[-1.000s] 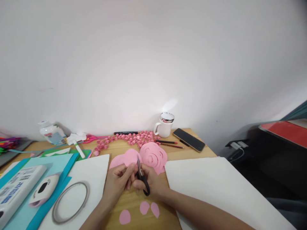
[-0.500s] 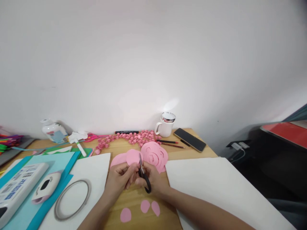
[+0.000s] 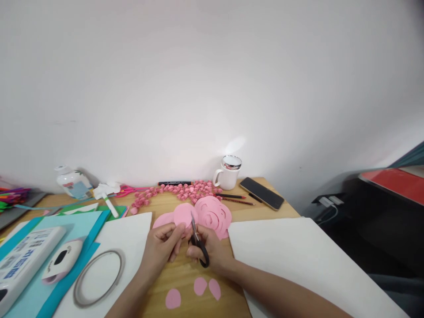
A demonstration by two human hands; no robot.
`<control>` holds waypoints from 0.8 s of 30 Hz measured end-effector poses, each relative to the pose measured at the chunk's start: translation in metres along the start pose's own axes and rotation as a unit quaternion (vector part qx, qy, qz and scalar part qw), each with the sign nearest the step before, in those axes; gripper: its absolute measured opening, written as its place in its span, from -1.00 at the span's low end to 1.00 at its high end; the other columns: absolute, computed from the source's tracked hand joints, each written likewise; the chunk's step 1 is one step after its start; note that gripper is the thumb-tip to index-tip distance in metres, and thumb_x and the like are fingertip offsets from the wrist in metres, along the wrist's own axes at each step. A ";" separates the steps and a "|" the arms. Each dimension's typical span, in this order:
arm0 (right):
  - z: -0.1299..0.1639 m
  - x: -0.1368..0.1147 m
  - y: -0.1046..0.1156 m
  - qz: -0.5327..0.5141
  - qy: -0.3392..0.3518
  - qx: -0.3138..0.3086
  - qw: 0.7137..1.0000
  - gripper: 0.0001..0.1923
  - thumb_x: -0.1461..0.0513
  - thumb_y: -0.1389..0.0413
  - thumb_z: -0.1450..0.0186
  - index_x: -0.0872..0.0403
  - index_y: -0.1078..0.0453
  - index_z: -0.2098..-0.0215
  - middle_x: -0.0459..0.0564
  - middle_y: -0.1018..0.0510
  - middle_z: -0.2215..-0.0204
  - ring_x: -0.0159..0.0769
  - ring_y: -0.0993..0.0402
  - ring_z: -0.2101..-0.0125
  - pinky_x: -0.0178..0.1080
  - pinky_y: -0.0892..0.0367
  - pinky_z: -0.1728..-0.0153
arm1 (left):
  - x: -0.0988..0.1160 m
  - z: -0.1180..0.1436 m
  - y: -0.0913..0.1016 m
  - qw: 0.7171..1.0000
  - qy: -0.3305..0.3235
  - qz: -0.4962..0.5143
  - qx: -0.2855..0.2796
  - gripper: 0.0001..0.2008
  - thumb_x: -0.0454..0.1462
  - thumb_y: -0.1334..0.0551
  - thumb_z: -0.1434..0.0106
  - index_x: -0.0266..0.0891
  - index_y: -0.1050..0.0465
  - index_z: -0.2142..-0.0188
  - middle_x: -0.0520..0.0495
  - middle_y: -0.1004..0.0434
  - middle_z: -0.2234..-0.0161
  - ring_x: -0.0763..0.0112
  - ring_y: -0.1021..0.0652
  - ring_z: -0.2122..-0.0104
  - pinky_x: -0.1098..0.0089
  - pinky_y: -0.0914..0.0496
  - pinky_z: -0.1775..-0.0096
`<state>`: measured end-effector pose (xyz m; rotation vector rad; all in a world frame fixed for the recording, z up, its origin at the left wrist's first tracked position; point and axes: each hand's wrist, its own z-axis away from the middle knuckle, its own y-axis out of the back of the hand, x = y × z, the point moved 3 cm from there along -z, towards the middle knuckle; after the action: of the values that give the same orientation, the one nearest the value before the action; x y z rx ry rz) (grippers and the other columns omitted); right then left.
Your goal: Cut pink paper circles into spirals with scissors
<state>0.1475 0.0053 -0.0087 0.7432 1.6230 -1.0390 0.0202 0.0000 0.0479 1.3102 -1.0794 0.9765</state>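
Near the counter's front edge, our right hand [image 3: 212, 251] closes its grip on small black-handled scissors [image 3: 198, 240], blades pointing away toward the wall. Our left hand [image 3: 160, 247] pinches the pink paper disc [image 3: 183, 215] just left of the blades, its edge meeting them.

Three small pink paper petals [image 3: 199, 289] lie on the bench [image 3: 172, 205]. Two pairs of scissors: one black-handled [image 3: 198, 244], one pink [image 3: 127, 191]. Two white sheets [image 3: 291, 254], one mug [image 3: 228, 173], one phone [image 3: 261, 193], two pencils [image 3: 233, 198].
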 end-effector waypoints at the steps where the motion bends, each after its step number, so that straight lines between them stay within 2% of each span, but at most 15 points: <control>1: 0.000 0.000 0.000 0.001 0.000 0.001 1.000 -0.57 0.05 -0.31 0.07 0.09 -0.26 0.39 -0.24 -0.32 0.68 -0.51 -0.20 0.71 -0.43 -0.09 0.71 | 0.000 0.000 0.000 1.000 -0.001 0.000 0.000 -0.56 -0.05 -0.17 -0.11 -0.24 -0.20 0.75 0.16 -0.16 0.85 0.64 -0.15 0.84 0.55 -0.03 0.72; 12: 0.001 0.001 -0.002 0.020 -0.020 0.013 1.000 -0.63 0.05 -0.26 0.02 0.08 -0.22 0.47 -0.25 -0.34 0.75 -0.51 -0.18 0.77 -0.43 -0.05 0.75 | -0.001 0.000 0.004 0.998 -0.006 0.010 0.061 -0.62 -0.07 -0.14 -0.13 -0.24 -0.25 0.70 0.16 -0.19 0.84 0.63 -0.16 0.84 0.56 -0.06 0.73; 15: 0.001 0.000 -0.002 0.013 -0.020 0.010 1.000 -0.63 0.05 -0.25 0.00 0.08 -0.22 0.46 -0.23 -0.38 0.71 -0.51 -0.20 0.76 -0.43 -0.08 0.74 | -0.002 0.000 0.001 0.999 -0.007 0.012 0.041 -0.68 -0.07 -0.15 -0.12 -0.24 -0.34 0.61 0.16 -0.23 0.83 0.61 -0.19 0.84 0.56 -0.08 0.73; 18: 0.002 -0.002 -0.004 0.005 -0.014 -0.017 1.000 -0.63 0.06 -0.27 0.02 0.09 -0.22 0.45 -0.22 -0.38 0.70 -0.50 -0.21 0.75 -0.42 -0.12 0.72 | -0.001 0.001 -0.005 1.000 -0.009 0.007 0.010 -0.68 -0.08 -0.16 -0.11 -0.25 -0.33 0.63 0.15 -0.23 0.85 0.60 -0.20 0.84 0.56 -0.09 0.73; 24: 0.003 0.000 -0.007 -0.003 -0.022 -0.041 0.999 -0.63 0.11 -0.30 0.03 0.09 -0.22 0.44 -0.23 -0.36 0.71 -0.48 -0.23 0.74 -0.42 -0.14 0.71 | -0.002 0.003 -0.007 1.000 -0.006 0.012 0.026 -0.60 -0.09 -0.13 -0.16 -0.24 -0.24 0.71 0.15 -0.19 0.88 0.61 -0.20 0.85 0.57 -0.10 0.72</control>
<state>0.1430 -0.0003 -0.0068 0.6567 1.6216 -0.9794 0.0262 -0.0034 0.0442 1.3504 -1.0885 1.0225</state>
